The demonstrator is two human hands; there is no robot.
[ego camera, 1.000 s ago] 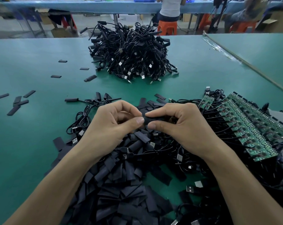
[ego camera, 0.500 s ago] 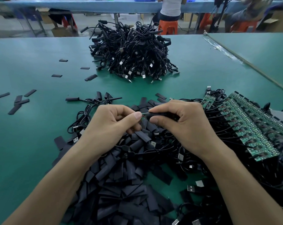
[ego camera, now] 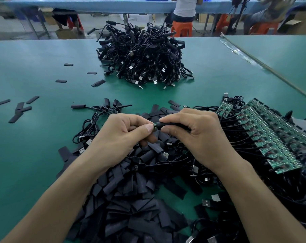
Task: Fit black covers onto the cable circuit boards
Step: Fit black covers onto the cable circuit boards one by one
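- My right hand (ego camera: 197, 135) is curled round a black cover (ego camera: 168, 124), a soft, matte sleeve held between thumb and forefinger.
- My left hand (ego camera: 120, 137) pinches the end of a small circuit board (ego camera: 155, 128). Only a green and metal tip shows, right at the sleeve's mouth.
- Both hands are above a pile of covers (ego camera: 131, 199): short, flat pieces of dull black tube lying crisscross.
- Thin black cords with silver USB plugs (ego camera: 205, 202) run through and beside that pile.
- To the right, bare boards (ego camera: 271, 137) lie in an overlapping row, green and studded with tiny parts. Any printing on them is too small for me to read.
- Farther off in the middle sits a heap of cables (ego camera: 141, 58), tangled black cords with silver plugs poking out at the base.
- To the left, a few stray covers (ego camera: 20, 109) lie flat on the smooth green table (ego camera: 34, 146), well apart from the pile.
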